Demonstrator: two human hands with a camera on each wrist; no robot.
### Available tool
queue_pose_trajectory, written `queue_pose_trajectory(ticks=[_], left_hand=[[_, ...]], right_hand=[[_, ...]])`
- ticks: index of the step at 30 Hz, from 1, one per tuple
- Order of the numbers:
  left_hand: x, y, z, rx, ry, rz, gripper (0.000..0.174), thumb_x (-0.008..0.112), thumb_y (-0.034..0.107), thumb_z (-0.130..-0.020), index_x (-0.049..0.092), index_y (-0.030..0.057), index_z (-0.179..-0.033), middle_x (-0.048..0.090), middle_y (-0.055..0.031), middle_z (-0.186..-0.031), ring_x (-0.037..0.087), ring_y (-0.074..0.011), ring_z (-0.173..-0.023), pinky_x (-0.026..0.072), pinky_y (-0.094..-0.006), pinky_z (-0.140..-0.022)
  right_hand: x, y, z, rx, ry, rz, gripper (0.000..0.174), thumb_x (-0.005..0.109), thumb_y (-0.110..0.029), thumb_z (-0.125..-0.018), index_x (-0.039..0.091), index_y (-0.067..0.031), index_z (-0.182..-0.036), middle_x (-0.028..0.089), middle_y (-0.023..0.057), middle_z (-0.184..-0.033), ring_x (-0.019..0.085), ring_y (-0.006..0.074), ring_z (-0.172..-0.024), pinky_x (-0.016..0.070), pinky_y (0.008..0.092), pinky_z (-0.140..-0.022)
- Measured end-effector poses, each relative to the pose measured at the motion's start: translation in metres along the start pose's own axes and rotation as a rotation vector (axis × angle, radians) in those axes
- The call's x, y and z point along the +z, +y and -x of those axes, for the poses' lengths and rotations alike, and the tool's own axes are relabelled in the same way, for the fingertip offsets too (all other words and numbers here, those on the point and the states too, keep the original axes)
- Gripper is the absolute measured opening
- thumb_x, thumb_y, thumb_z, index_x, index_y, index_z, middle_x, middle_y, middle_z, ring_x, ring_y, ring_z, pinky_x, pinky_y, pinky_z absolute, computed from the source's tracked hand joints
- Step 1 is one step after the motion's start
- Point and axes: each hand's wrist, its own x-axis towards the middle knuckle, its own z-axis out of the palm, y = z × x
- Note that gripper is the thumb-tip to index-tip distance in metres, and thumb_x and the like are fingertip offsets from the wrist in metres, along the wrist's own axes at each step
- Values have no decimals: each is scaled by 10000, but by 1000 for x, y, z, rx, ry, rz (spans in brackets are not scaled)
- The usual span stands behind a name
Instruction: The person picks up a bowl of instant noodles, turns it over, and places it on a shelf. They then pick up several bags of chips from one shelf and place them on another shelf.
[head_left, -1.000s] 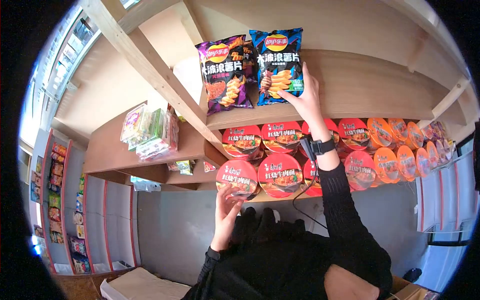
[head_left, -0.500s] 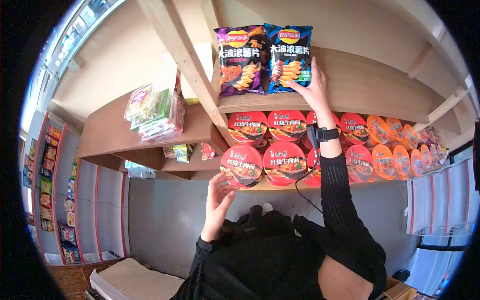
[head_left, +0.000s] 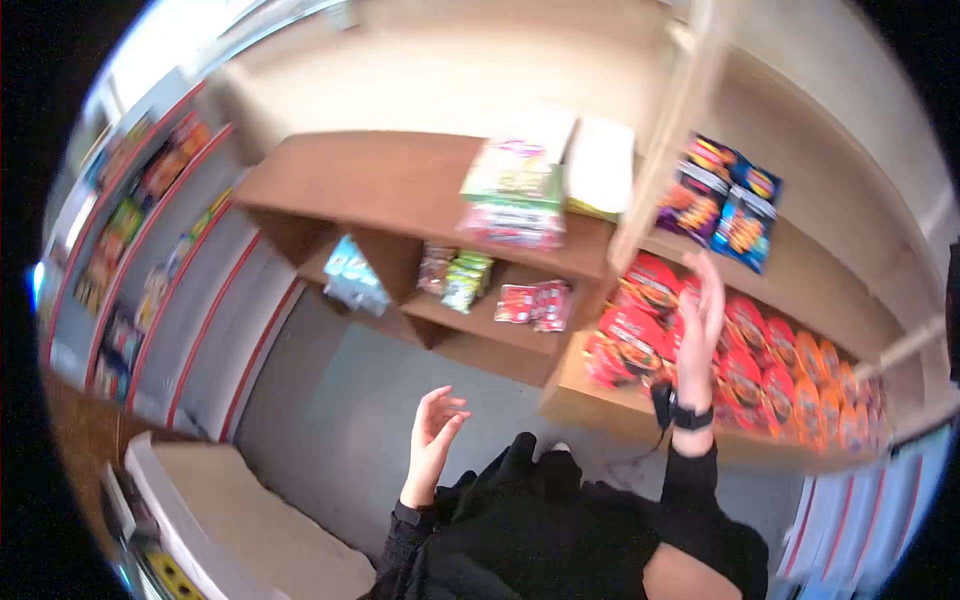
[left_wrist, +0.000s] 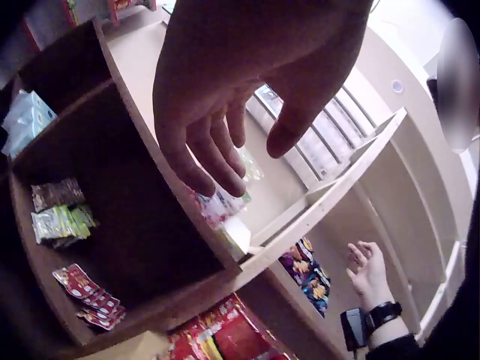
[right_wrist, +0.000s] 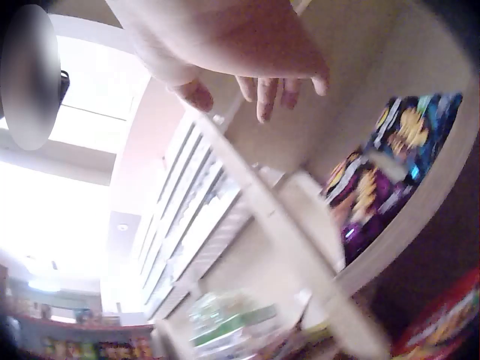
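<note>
My right hand point(head_left: 703, 305) is raised in front of the red instant noodle bowls point(head_left: 628, 338), fingers loosely extended and holding nothing. Above it on the shelf stand a purple chip bag point(head_left: 692, 195) and a blue chip bag point(head_left: 745, 222), both apart from the hand. The right wrist view shows the same purple bag point(right_wrist: 367, 199) and blue bag point(right_wrist: 416, 135) beyond the relaxed fingers point(right_wrist: 266, 101). My left hand point(head_left: 436, 435) hovers over the grey floor with nothing in it. Its fingers point(left_wrist: 217, 161) hang loosely bent in the left wrist view.
A stack of plastic-wrapped packs point(head_left: 515, 195) lies on the brown shelf unit point(head_left: 370, 170). Below are green packets point(head_left: 466, 280), red packets point(head_left: 533, 305) and a blue-white pack point(head_left: 354, 277). A wooden post point(head_left: 665, 130) divides the shelves. Red-edged racks point(head_left: 215, 290) stand at left.
My right hand has let go of the blue chip bag and drawn back from it. The left hand has come away from the noodle bowls. The head view has swung left.
</note>
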Motion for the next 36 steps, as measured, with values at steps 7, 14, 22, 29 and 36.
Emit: queue_pose_trajectory(ticks=[7,14,22,29,36], left_hand=[[-71,-8,45,99,229,22,313,528,9,-859,477,42,-1166,579,-64,-1002,554,-144,-939,445,-280,-855],[-114,-27,90,87,434,52,254,524,57,-882,499,24,-1133,581,-57,-1009,550,-135,-964,431,-280,-886],[-157,-38,112,39,641,93,209,535,72,-880,541,22,-1083,598,-53,-990,570,-120,-930,442,-255,-847],[-264,-16,109,-5,678,-159,202,564,107,-867,571,28,-1054,612,-40,-964,579,-115,-929,454,-260,-825],[-369,50,98,-4,784,-350,211,579,109,-851,573,23,-1043,617,-64,-969,588,-132,-912,462,-268,-814]], right_hand=[[139,-1,105,236,-734,-357,398,573,-94,-780,500,2,-1158,513,109,-1196,436,211,-1176,277,347,-1033],[215,-37,140,48,-1359,-379,294,591,-54,-785,570,-16,-1075,597,100,-1023,577,196,-969,430,312,-882],[292,12,194,138,-1947,-269,309,587,-192,-846,578,-18,-1102,601,101,-1018,568,186,-963,434,306,-871],[431,16,226,310,-2043,-341,297,578,-179,-856,574,-23,-1108,607,90,-1034,572,162,-966,456,302,-854],[577,-36,243,272,-1999,-526,278,564,-146,-861,564,-9,-1102,592,84,-1045,562,159,-976,456,297,-857]])
